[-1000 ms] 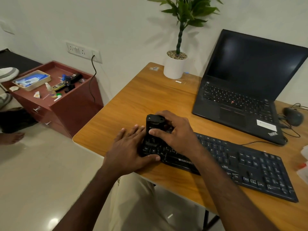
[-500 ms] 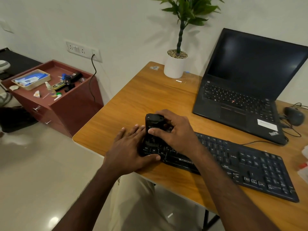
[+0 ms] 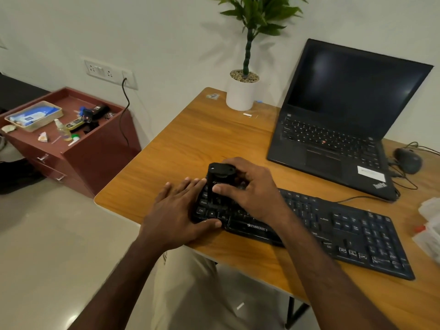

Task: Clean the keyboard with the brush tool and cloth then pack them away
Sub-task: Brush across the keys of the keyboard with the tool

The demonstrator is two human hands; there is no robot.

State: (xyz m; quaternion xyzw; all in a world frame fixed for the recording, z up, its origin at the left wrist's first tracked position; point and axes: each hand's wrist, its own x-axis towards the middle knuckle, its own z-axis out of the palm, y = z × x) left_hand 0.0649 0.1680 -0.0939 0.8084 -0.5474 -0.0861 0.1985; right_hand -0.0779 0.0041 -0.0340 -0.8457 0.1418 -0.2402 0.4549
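Observation:
A black keyboard [image 3: 333, 232] lies slanted across the wooden desk [image 3: 190, 148], its left end near the desk's front left corner. My right hand [image 3: 250, 189] grips a black brush tool [image 3: 219, 177] standing upright on the keys at the keyboard's left end. My left hand [image 3: 181, 210] lies flat with straight fingers against the keyboard's left edge, thumb along its front rim. The brush bristles are hidden under the tool and my fingers. Something white and crumpled [image 3: 428, 225] sits at the right edge; I cannot tell if it is the cloth.
An open black laptop [image 3: 338, 129] stands behind the keyboard, with a mouse [image 3: 408, 160] and cables to its right. A potted plant [image 3: 242, 91] is at the desk's far corner. A red drawer unit [image 3: 78, 148] with small items on top stands left of the desk.
Both hands and the brush tool stay almost where they were at the keyboard's left end; only the view has shifted slightly.

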